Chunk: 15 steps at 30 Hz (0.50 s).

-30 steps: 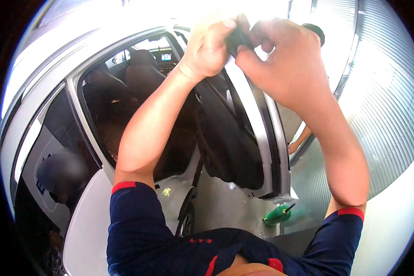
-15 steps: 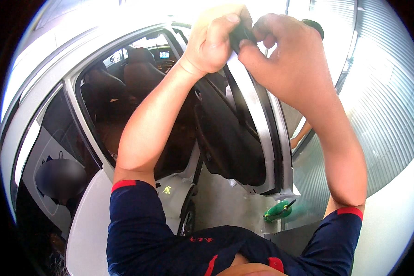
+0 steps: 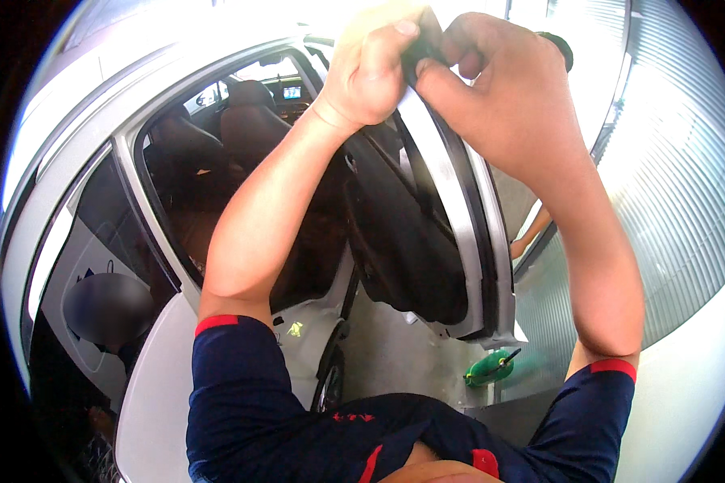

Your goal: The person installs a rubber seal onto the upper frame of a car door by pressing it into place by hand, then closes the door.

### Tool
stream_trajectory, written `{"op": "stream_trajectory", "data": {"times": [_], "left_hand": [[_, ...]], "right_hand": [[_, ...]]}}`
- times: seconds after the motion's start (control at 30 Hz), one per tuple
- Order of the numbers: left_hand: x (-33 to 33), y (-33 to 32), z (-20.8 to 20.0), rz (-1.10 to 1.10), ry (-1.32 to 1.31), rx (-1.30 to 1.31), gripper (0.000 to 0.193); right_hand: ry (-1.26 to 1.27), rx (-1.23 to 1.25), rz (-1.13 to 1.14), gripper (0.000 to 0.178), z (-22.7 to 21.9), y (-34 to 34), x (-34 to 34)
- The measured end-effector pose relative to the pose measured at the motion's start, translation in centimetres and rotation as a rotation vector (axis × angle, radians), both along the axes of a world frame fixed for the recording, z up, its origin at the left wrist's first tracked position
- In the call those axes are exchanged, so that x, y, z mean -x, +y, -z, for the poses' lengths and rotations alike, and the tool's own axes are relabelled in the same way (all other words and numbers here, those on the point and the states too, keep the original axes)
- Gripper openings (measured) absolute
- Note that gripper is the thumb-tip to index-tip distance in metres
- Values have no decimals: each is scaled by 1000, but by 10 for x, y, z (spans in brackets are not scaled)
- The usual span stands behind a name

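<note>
An open white car door (image 3: 404, 253) stands in front of me, its silver frame edge (image 3: 439, 157) rising toward my raised hands. My left hand (image 3: 376, 68) is closed at the top of the frame, thumb folded over a black trim strip (image 3: 416, 58). Close beside it, my right hand (image 3: 503, 92) pinches the same strip between thumb and bent fingers. The fingers hide much of the strip, and glare washes out the area above. A dark rounded thing (image 3: 559, 50) shows behind my right hand; its kind is unclear.
To the left is the white car body (image 3: 123, 173), with dark seats (image 3: 250, 113) inside. A green bottle-like object (image 3: 490, 368) sits on the floor below the door. A corrugated wall (image 3: 677, 177) runs along the right. Another person's arm (image 3: 532, 233) shows beyond the door.
My hands stay at the top of the door frame in nearly the same grip. The view has shifted slightly; my right hand sits a touch farther right.
</note>
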<state>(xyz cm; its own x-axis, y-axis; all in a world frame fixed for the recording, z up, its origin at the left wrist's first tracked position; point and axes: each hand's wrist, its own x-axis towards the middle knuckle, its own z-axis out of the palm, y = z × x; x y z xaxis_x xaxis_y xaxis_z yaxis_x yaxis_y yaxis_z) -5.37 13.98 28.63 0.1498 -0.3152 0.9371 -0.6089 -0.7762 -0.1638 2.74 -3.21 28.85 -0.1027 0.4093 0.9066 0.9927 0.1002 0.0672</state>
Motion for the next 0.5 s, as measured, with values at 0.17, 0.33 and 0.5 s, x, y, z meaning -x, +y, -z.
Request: {"op": "stream_trajectory", "data": {"times": [0.17, 0.33, 0.5], "left_hand": [[-2, -7, 5, 182, 130, 136, 61], [-8, 11, 3, -61, -56, 43, 57], [-9, 10, 3, -77, -63, 38, 53]], "right_hand": [[-11, 23, 16, 31, 1, -5, -3], [177, 333, -207, 36, -19, -18, -18], [152, 363, -115, 42, -25, -15, -29]]}}
